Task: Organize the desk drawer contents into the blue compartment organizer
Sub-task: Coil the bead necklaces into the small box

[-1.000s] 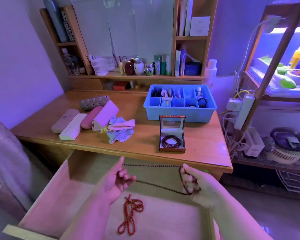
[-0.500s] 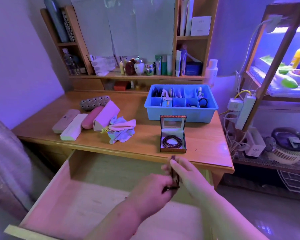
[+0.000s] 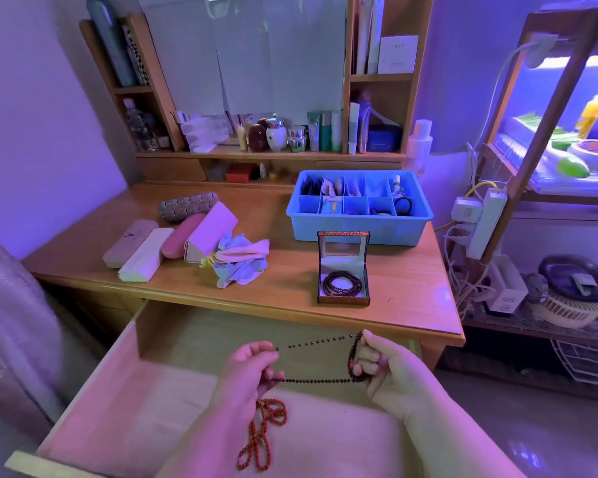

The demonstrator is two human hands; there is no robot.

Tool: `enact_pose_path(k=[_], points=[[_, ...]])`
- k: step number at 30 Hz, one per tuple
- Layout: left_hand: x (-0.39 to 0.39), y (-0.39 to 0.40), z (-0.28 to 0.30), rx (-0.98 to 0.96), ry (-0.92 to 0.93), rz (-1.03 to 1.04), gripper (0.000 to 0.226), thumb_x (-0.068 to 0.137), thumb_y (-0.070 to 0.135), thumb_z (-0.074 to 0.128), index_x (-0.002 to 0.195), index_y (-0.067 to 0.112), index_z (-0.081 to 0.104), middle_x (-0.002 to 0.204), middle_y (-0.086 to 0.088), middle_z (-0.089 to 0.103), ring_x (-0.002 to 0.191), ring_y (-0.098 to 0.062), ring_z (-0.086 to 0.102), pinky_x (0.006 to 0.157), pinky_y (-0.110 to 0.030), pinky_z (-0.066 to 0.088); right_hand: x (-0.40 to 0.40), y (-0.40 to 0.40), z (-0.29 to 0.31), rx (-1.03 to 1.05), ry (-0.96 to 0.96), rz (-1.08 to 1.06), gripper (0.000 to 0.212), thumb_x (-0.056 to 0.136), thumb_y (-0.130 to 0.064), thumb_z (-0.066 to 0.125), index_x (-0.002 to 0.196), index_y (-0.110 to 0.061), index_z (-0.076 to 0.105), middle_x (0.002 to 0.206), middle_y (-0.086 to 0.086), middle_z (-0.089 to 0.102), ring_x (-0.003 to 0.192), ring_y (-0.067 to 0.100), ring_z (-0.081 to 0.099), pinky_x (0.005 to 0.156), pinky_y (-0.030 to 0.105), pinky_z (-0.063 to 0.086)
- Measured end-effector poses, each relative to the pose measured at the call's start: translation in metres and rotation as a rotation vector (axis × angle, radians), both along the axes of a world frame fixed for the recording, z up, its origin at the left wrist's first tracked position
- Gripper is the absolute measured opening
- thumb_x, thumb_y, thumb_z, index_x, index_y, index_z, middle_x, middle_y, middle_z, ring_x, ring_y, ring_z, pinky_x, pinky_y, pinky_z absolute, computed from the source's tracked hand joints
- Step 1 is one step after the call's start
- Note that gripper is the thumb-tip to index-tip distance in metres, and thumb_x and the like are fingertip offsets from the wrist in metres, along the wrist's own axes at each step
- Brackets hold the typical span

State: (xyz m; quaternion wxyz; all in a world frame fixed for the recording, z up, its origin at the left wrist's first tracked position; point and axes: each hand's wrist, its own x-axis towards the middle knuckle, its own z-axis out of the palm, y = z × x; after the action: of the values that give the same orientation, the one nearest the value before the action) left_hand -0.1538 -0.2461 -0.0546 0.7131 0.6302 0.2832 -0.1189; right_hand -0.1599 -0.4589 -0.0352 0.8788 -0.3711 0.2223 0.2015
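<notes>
An open jewelry box (image 3: 343,270) stands at 12 o'clock before the blue organizer (image 3: 359,229); bare counter (image 3: 290,277) lies between box and cloth bundle (image 3: 239,263) at 11.

Both forearms enter from bottom edge, converging toward centre, hands held apart at approx. same height. L hand (image 3: 252,367): back of hand to camera, fingers curled inward, thumb + fingertips pinching a long strand of small dark brown beads (image 3: 316,380). R hand (image 3: 384,369): palm turned partly left, fingers curled round bunched loops of same strand, thumb up on top. Strand runs taut between the hands in two lines.
</notes>
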Motion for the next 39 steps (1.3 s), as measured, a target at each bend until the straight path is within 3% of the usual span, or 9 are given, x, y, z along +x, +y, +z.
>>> enact_pose_path(k=[6,10,12,16,19,25,30,36,39], points=[[-0.019,-0.035,-0.004,-0.421,0.035,0.043,0.013,0.077,0.002,0.063,0.077,0.004,0.051,0.062,-0.015,0.061,0.067,-0.028,0.066,0.078,-0.043,0.053,0.003,0.014,-0.001,0.149,0.123,-0.299,0.011,0.094,-0.005,0.052,0.083,-0.001,0.053,0.055,0.009,0.063,0.044,0.018,0.055,0.041,0.024,0.051],[-0.018,-0.039,0.006,-0.586,-0.155,0.058,0.016,0.082,-0.003,0.056,0.078,0.01,0.048,0.056,-0.007,0.05,0.052,-0.018,0.057,0.062,-0.035,0.059,0.004,0.013,-0.002,0.176,0.063,-0.325,0.004,0.095,-0.002,0.049,0.094,0.001,0.052,0.077,0.019,0.072,0.054,0.02,0.067,0.054,0.03,0.058],[-0.019,-0.042,0.012,-0.335,-0.232,-0.058,0.018,0.087,-0.007,0.053,0.088,0.011,0.048,0.06,-0.002,0.044,0.05,-0.01,0.047,0.058,-0.028,0.055,0.003,0.013,-0.003,0.164,0.035,-0.301,0.004,0.094,-0.002,0.05,0.096,0.0,0.052,0.087,0.021,0.072,0.059,0.022,0.069,0.059,0.033,0.059],[-0.025,-0.045,0.023,0.843,-0.711,-0.69,0.016,0.084,0.013,0.051,0.085,0.028,0.048,0.069,0.011,0.051,0.059,-0.005,0.048,0.062,-0.021,0.042,0.002,0.019,-0.004,-0.058,-0.093,-0.179,0.008,0.096,-0.004,0.048,0.092,-0.004,0.055,0.092,0.016,0.073,0.076,0.021,0.068,0.073,0.033,0.053],[-0.025,-0.056,0.034,1.096,-0.929,-0.871,0.013,0.08,0.02,0.045,0.085,0.032,0.044,0.081,0.009,0.059,0.071,-0.013,0.051,0.073,-0.026,0.04,0.0,0.02,-0.003,-0.513,-0.261,0.074,0.017,0.092,-0.006,0.05,0.079,-0.012,0.061,0.077,-0.001,0.071,0.07,0.017,0.061,0.069,0.027,0.047],[0.002,-0.065,0.041,0.459,-0.64,-0.444,0.024,0.081,0.004,0.066,0.092,0.021,0.054,0.076,0.003,0.051,0.057,-0.005,0.042,0.056,-0.013,0.038,0.001,0.008,-0.002,-0.284,-0.254,0.224,0.016,0.092,-0.016,0.054,0.077,-0.01,0.056,0.055,0.003,0.045,0.05,0.015,0.042,0.051,0.023,0.036],[0.002,-0.06,0.033,-0.306,-0.362,-0.396,0.053,0.067,-0.003,0.067,0.117,0.012,0.055,0.101,-0.008,0.059,0.09,-0.015,0.055,0.082,-0.026,0.048,0.007,0.001,0.003,-0.111,-0.273,0.338,0.01,0.074,-0.006,0.053,0.07,-0.014,0.058,0.055,-0.001,0.037,0.05,0.014,0.034,0.051,0.023,0.03],[0.009,-0.068,0.021,0.002,-0.257,-0.359,0.033,0.084,-0.01,0.055,0.111,0.01,0.055,0.085,-0.01,0.068,0.065,-0.014,0.058,0.065,-0.027,0.047,0.014,0.001,0.002,-0.203,-0.32,0.409,0.007,0.07,-0.003,0.054,0.075,-0.005,0.058,0.06,0.011,0.052,0.058,0.021,0.052,0.061,0.028,0.046],[0.018,-0.063,0.017,-0.194,-0.199,-0.218,0.033,0.085,-0.016,0.049,0.107,0.008,0.052,0.086,-0.015,0.065,0.064,-0.017,0.062,0.059,-0.027,0.054,0.023,-0.004,-0.004,-0.28,-0.231,0.242,0.016,0.081,0.007,0.052,0.086,-0.006,0.058,0.058,0.009,0.053,0.057,0.022,0.059,0.058,0.028,0.051]])
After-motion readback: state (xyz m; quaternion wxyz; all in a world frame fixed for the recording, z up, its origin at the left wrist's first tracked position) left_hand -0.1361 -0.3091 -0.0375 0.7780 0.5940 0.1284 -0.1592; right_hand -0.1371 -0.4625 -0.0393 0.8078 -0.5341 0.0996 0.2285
